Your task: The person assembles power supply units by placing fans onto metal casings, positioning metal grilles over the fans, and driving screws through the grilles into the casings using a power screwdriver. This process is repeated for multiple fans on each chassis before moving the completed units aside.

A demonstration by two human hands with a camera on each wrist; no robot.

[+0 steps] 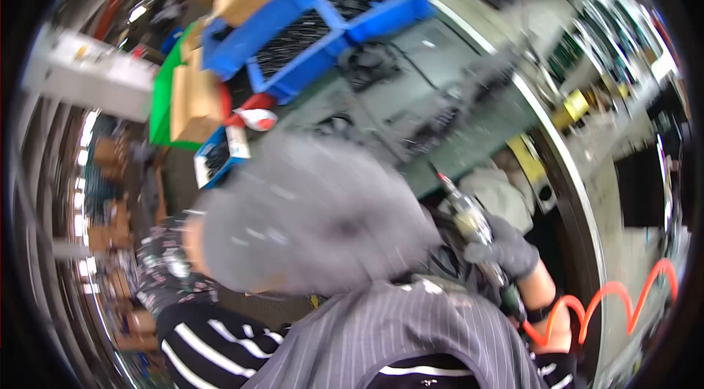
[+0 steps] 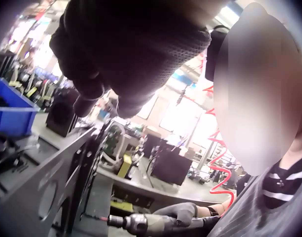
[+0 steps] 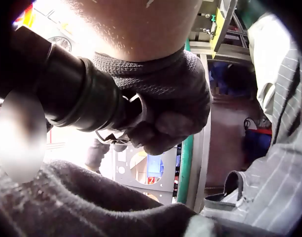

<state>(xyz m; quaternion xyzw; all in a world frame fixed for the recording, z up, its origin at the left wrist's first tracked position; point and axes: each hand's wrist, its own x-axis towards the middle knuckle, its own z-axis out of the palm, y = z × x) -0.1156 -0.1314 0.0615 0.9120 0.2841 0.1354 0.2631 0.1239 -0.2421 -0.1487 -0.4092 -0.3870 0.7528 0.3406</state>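
A grey-gloved left hand (image 1: 315, 213) fills the middle of the head view, badly blurred and close to the camera. In the left wrist view that hand (image 2: 126, 54) hangs with bent fingers above a metal panel (image 2: 57, 182) with round holes; whether it pinches anything is unclear. The gloved right hand (image 1: 506, 250) grips a powered driver (image 1: 469, 220) with a thin bit, low at the right. Seen from the right wrist, the right hand's (image 3: 160, 103) fingers curl round the tool's dark body (image 3: 82, 94).
Blue bins (image 1: 297, 44) of black parts stand at the back of the bench (image 1: 469, 125), with a cardboard box (image 1: 198, 99) and a small blue-and-white box (image 1: 224, 158) on their left. Dark parts (image 1: 440, 121) lie on the bench. An orange coiled hose (image 1: 616, 290) runs at the right.
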